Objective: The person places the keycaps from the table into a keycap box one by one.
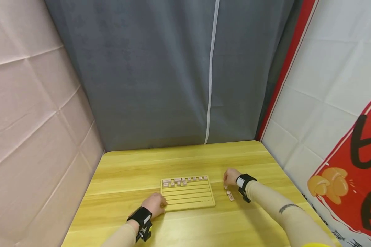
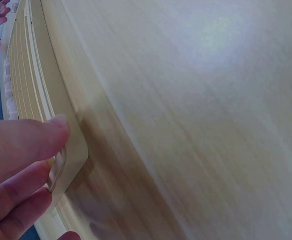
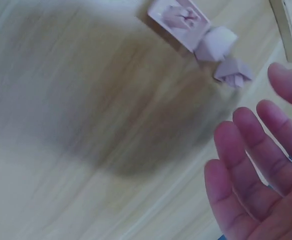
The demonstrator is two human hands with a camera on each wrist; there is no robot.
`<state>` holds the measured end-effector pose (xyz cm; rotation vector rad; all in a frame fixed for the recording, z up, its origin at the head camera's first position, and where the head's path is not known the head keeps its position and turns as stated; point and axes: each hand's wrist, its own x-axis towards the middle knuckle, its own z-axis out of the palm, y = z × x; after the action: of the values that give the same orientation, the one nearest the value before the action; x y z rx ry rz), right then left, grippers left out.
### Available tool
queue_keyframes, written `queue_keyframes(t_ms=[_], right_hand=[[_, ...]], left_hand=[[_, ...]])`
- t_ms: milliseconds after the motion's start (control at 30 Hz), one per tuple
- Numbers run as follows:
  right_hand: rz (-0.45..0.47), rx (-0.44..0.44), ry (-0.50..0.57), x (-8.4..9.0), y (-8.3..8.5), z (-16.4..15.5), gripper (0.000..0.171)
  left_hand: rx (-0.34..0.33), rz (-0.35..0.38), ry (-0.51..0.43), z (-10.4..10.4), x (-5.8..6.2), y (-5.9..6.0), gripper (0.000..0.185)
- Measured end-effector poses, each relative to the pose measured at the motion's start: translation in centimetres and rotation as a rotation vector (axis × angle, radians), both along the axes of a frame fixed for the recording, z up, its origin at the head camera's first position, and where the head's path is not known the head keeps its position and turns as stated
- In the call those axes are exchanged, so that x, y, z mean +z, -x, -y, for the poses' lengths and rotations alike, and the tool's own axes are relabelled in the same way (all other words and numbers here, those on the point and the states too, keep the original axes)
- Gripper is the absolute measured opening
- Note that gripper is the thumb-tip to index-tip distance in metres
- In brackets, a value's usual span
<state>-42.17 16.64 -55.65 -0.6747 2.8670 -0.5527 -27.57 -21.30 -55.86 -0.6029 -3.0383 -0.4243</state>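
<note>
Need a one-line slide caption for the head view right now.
Left hand rests on the slotted board's near-left corner; right hand hovers over loose tiles on the wooden table.

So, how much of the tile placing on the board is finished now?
The top rows of the board already hold some tiles. The left hand touches the board's corner; the right hand hovers open over loose tiles on the table. The lower rows remain unfilled.

Nothing can be read with certainty: the red and white banner [image 1: 343, 137] on the right wall bears large black strokes cut off by the frame edge, and the markings on the small pink tiles [image 3: 179, 16] beside the slotted board [image 1: 188, 193] are too blurred to make out.
</note>
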Motion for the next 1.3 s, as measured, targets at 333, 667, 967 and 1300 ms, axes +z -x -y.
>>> queue_keyframes(t_ms=[333,667,967,1300], right_hand=[[0.076,-0.045,-0.016,-1.4,-0.7,0.7,0.018],[0.656,-0.112,0.477,0.9,0.3,1.9,0.028],[0.712,-0.129,0.546,1.0,0.8,4.3,0.033],[0.648,-0.096,0.712,-1.0,1.6,6.8,0.035]], left_hand=[[-0.004,-0.023,0.009,-0.4,-0.2,-0.1,0.019],[0.02,-0.009,0.007,-0.2,-0.3,-0.1,0.019],[0.044,0.01,-0.006,0.0,-0.6,-0.3,0.02],[0.019,-0.028,0.016,-0.3,-0.8,-0.1,0.018]])
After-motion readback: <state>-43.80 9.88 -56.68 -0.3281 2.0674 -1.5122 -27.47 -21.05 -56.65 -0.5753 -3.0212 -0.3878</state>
